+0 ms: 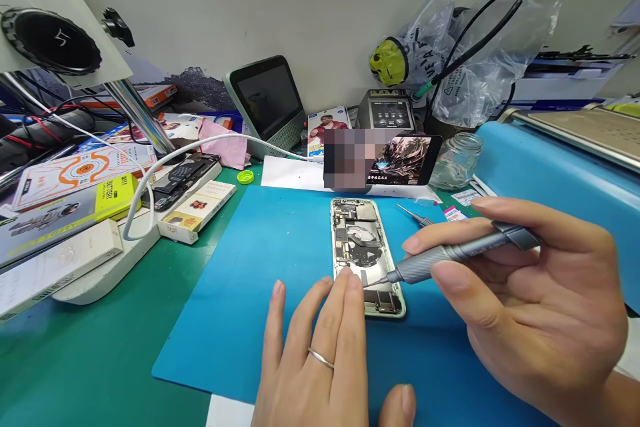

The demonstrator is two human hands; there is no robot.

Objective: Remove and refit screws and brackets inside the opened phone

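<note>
An opened phone housing (367, 247) lies on the blue mat (225, 307), with its circuit parts showing. My left hand (325, 353) is palm down with fingers stretched out, two fingertips resting on the housing's lower left part. A ring is on one finger. My right hand (540, 307) grips a grey screwdriver (425, 263) between thumb and fingers. The thin tip points left into the lower part of the housing, close beside my left fingertips. Whether it touches a screw cannot be made out.
Behind the housing stands a phone with a lit screen (400, 160). A second screwdriver (413, 215) lies to its front right. Boxes (200, 210), a white cable (175, 153) and a microscope stand (135, 107) are at left; a glass jar (457, 160) is at right.
</note>
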